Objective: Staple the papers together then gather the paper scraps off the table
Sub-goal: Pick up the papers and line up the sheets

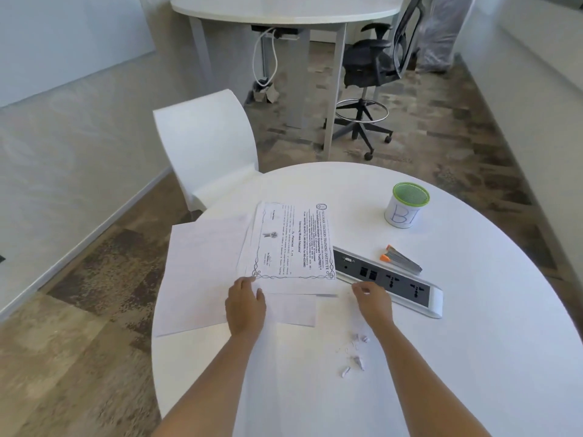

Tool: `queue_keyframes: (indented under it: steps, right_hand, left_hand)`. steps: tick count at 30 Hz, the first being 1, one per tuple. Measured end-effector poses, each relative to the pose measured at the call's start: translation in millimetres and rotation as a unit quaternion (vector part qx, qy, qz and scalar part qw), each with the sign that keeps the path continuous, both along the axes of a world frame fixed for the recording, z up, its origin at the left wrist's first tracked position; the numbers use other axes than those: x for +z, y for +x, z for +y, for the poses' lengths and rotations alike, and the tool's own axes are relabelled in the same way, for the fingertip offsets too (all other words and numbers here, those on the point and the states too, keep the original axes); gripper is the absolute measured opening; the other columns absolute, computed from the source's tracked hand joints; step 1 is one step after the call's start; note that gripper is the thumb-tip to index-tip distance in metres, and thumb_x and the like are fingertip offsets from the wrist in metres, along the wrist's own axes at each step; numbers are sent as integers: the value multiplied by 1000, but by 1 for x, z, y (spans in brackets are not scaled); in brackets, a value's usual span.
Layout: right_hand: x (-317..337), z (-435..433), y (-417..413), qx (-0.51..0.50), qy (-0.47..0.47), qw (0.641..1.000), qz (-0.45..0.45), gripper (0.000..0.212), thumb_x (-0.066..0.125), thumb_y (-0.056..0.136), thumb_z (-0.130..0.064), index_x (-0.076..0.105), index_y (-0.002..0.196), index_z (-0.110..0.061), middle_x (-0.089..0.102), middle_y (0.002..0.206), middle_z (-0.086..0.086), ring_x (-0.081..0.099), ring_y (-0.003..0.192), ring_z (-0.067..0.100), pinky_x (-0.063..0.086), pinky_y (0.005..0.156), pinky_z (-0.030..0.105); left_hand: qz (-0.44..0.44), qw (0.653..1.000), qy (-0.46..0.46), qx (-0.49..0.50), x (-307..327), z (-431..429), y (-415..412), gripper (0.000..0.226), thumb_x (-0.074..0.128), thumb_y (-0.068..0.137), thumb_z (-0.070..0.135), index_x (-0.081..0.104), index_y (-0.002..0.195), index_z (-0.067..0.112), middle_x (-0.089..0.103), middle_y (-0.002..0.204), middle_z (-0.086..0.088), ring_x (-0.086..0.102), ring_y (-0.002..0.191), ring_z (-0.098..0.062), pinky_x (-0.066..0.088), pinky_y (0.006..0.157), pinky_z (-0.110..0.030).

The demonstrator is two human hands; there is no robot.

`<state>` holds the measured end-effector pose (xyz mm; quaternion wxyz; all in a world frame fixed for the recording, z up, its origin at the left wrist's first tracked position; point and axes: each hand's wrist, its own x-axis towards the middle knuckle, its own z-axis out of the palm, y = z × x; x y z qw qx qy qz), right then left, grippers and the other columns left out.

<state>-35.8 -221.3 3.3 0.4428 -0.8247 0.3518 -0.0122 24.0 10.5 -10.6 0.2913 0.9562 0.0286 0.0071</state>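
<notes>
Several loose sheets lie on the round white table (473,357). A printed certificate (291,242) tops the pile, a blank sheet (202,272) spreads out to its left and a smaller one (295,309) pokes out below. My left hand (246,305) rests flat on the papers at the certificate's near left corner. My right hand (372,298) hovers by the pile's near right corner, fingers curled, nothing visibly in them. A grey stapler (403,259) with orange tips lies right of the papers. Small paper scraps (356,351) are scattered near my right forearm.
A grey socket strip (397,279) is set in the table between the papers and the stapler. A white cup with a green rim (407,205) stands at the far right. A white chair (208,146) is pushed against the table's far left edge.
</notes>
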Motion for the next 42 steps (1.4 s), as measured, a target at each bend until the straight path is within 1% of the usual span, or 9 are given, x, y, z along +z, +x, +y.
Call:
queue_keyframes:
  steps: [5, 9, 14, 20, 24, 31, 37, 40, 42]
  right_hand:
    - [5, 8, 28, -14, 177, 984, 21, 27, 57, 89, -26, 57, 75, -2, 41, 63, 3, 35, 64, 19, 26, 69, 31]
    - [-1, 18, 46, -37, 206, 978, 17, 37, 68, 83, -29, 58, 111, -7, 54, 89, 4, 46, 81, 20, 39, 75, 33]
    - [1, 24, 57, -67, 178, 982, -7, 24, 64, 85, -11, 63, 109, -6, 63, 92, 5, 60, 81, 22, 53, 89, 41]
    - [10, 5, 47, -190, 293, 931, -110, 20, 55, 91, 0, 62, 110, -1, 65, 99, 12, 64, 91, 27, 54, 82, 33]
    - [5, 8, 29, -117, 293, 943, -108, 21, 54, 92, -3, 60, 113, -6, 66, 104, 12, 64, 90, 25, 55, 80, 33]
    - [2, 25, 16, -35, 162, 983, -72, 29, 53, 93, -18, 52, 122, -16, 59, 119, -1, 56, 105, 21, 45, 88, 33]
    - [-6, 18, 23, -48, 292, 955, -31, 40, 66, 85, -22, 56, 122, -14, 65, 116, 4, 63, 101, 27, 55, 84, 43]
    - [-1, 14, 23, -49, 249, 965, -65, 21, 62, 87, -11, 60, 106, -20, 67, 108, 5, 63, 100, 29, 53, 90, 48]
    - [5, 10, 21, -51, 254, 961, -95, 27, 61, 87, -9, 59, 112, -21, 65, 108, 4, 61, 102, 28, 51, 93, 48]
  left_hand:
    - [80, 992, -25, 95, 1, 13, 15, 59, 67, 81, 21, 46, 134, 6, 42, 141, -11, 39, 130, -30, 36, 101, -41]
    - [95, 985, -69, 125, -1, 12, 17, 71, 75, 75, 22, 43, 136, 5, 41, 140, -14, 36, 130, -33, 35, 101, -42]
    - [138, 962, -157, 173, -1, 15, 27, 84, 83, 66, 12, 40, 138, 3, 43, 137, -19, 37, 130, -34, 32, 105, -39]
    - [163, 913, -309, 212, 3, 25, 34, 38, 56, 85, -2, 63, 121, 7, 65, 121, -13, 60, 108, -27, 43, 96, -31]
    - [218, 840, -445, 222, -3, 29, 33, 39, 46, 86, -6, 68, 114, 11, 68, 109, -13, 61, 97, -30, 52, 88, -46]
    - [223, 785, -533, 223, 4, 16, 15, 48, 47, 80, -18, 64, 117, 6, 70, 108, -12, 66, 95, -31, 57, 71, -32]
    - [229, 798, -529, 178, 11, 11, 12, 49, 45, 81, -16, 65, 117, 11, 71, 109, -11, 66, 94, -30, 57, 74, -35]
    - [177, 854, -460, 167, 17, 16, 12, 32, 49, 90, -1, 66, 115, 10, 70, 103, -11, 64, 88, -29, 52, 76, -31]
    - [72, 929, -299, 203, 16, 28, 15, 29, 53, 91, 6, 65, 117, 9, 68, 113, -13, 62, 99, -30, 47, 88, -34]
